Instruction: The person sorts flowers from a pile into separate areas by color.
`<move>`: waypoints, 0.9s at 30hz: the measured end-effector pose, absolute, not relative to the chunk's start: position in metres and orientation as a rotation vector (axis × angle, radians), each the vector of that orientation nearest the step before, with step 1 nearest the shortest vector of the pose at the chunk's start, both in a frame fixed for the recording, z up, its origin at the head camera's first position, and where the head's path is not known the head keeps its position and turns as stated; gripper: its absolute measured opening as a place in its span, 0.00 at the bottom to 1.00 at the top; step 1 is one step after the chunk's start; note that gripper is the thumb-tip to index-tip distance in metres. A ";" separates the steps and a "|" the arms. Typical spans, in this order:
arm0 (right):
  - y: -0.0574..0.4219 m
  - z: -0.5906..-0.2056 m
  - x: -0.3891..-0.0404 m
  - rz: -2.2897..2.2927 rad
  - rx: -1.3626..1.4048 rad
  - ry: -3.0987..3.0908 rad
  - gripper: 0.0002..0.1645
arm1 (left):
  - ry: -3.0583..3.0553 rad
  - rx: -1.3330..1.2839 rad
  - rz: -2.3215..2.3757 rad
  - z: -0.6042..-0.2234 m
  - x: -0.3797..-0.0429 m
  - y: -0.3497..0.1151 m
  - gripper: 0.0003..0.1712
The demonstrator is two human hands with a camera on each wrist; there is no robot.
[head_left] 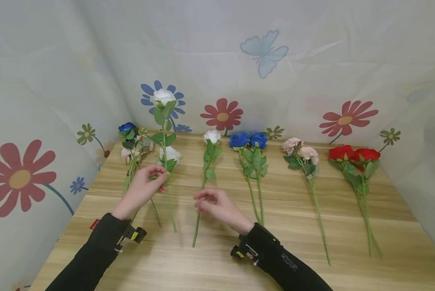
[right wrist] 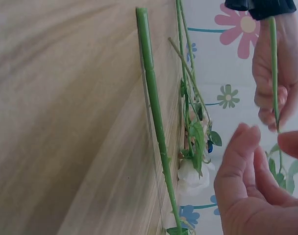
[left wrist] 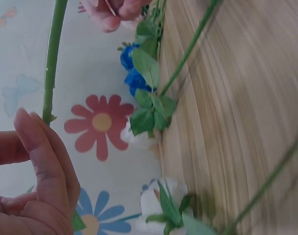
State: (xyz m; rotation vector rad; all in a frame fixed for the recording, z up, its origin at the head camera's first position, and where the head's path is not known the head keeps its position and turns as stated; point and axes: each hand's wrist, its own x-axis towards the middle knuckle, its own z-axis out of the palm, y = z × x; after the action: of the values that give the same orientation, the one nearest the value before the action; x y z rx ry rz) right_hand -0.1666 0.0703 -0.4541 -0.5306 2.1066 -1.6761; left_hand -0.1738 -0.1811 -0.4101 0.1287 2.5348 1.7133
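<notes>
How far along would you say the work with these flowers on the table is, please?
A small bunch with a blue rose already lies far left. The left hand holds an upright white artificial rose by its stem; the right hand hovers empty. One white rose, two blue, two pink and two red lie unpicked.

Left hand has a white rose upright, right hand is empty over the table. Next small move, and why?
Probably lower the right hand onto the stem of the lying white rose and pinch it. That stem lies right under its loosely curled, empty fingers, while the left hand already pinches the raised white rose beside the mixed bunch.
</notes>
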 end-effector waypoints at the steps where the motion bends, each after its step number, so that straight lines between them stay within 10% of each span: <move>1: 0.071 -0.455 -0.166 -1.659 -0.545 2.092 0.20 | 2.520 0.131 1.725 -0.411 -0.175 -0.177 0.18; 27: 0.096 -0.462 -0.150 -1.430 -0.587 2.123 0.09 | 2.342 0.025 1.830 -0.449 -0.196 -0.106 0.13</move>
State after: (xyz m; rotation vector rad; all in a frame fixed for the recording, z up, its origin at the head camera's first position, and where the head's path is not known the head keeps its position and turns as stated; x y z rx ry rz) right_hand -0.1497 0.0955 -0.4617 -0.5870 2.1235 -1.4301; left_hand -0.1961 -0.1064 -0.4491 0.0250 2.3422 1.8301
